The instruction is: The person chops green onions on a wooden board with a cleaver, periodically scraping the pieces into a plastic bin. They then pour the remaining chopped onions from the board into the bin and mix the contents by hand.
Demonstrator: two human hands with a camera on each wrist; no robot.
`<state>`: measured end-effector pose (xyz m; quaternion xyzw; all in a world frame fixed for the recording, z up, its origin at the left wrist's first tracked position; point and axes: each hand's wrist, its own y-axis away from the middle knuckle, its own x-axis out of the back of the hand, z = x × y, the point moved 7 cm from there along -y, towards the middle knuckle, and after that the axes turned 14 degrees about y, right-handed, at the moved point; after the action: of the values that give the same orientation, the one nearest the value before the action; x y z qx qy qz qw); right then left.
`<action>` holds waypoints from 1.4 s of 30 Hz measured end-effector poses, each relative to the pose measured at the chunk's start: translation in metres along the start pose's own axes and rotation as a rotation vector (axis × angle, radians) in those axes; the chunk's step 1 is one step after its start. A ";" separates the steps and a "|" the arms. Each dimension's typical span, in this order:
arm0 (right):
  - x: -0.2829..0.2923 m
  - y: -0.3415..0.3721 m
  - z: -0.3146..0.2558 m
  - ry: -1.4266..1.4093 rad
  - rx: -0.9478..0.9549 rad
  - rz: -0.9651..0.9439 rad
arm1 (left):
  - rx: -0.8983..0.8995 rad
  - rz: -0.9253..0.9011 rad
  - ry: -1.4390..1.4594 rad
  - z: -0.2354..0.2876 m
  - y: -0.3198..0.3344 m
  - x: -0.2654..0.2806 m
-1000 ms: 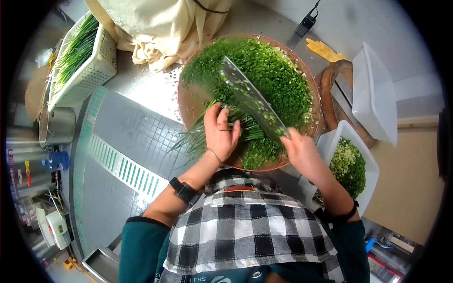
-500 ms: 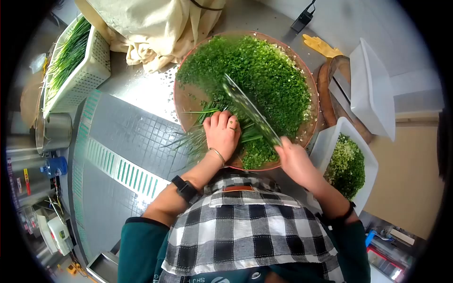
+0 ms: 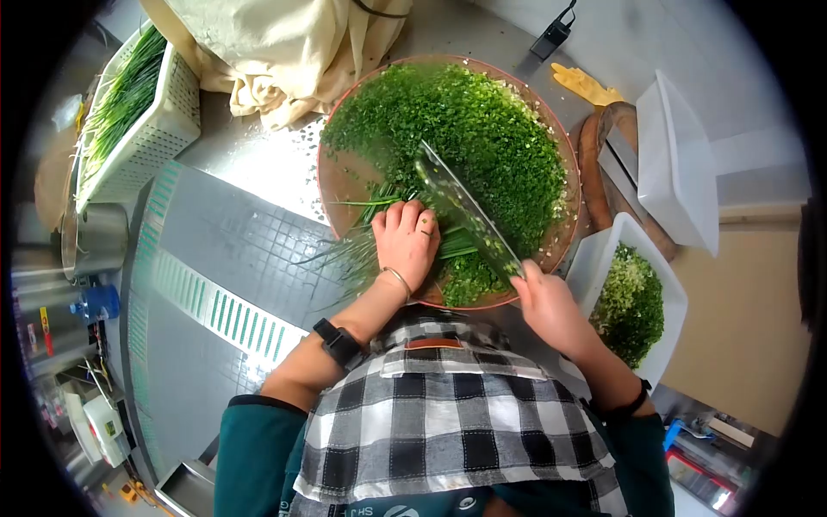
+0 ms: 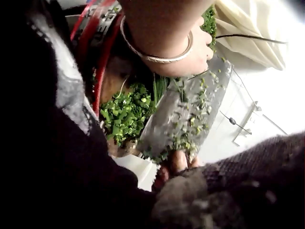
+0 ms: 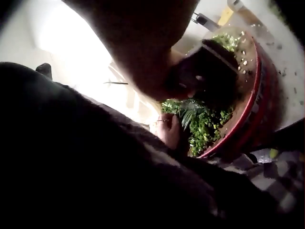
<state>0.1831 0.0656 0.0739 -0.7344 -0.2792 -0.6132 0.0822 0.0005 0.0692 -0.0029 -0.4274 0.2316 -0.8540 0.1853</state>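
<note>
My left hand [image 3: 403, 246] bends its fingers over a bunch of green onions [image 3: 357, 256] and holds it down on a round chopping board [image 3: 343, 169]. The loose tops fan out over the board's left edge. In my right hand [image 3: 553, 308] is the handle of a cleaver [image 3: 472, 215], its blade slanting away from me just right of the left fingers. Green bits cling to the blade [image 4: 188, 112], as the left wrist view shows. A heap of chopped green onions [image 3: 465, 121] covers most of the board. In the right wrist view, my right hand is dark and hides the cleaver.
A white tub [image 3: 674, 293] of chopped greens stands at the right. Behind it are a wooden block [image 3: 596, 164] and another white tub [image 3: 680, 172]. A basket of whole green onions [image 3: 177, 121] stands far left, beside a cream cloth [image 3: 284, 52]. A yellow glove [image 3: 586, 84] lies at the back.
My left hand has come down and curled over the green onions, where its fingers were spread before. The cleaver has stayed near the bunch, its blade shifting and tilting slightly.
</note>
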 end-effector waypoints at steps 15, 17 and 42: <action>0.006 0.009 -0.008 -0.095 -0.058 0.024 | -0.007 0.029 0.001 0.002 -0.002 0.004; -0.012 -0.005 -0.006 -0.057 -0.048 0.019 | -0.001 0.024 -0.002 0.002 -0.002 0.004; -0.029 -0.025 -0.012 -0.045 -0.024 0.026 | 0.036 0.047 -0.022 -0.008 0.003 0.018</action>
<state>0.1576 0.0714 0.0439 -0.7524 -0.2641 -0.5988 0.0749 -0.0159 0.0595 0.0023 -0.4278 0.2242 -0.8488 0.2152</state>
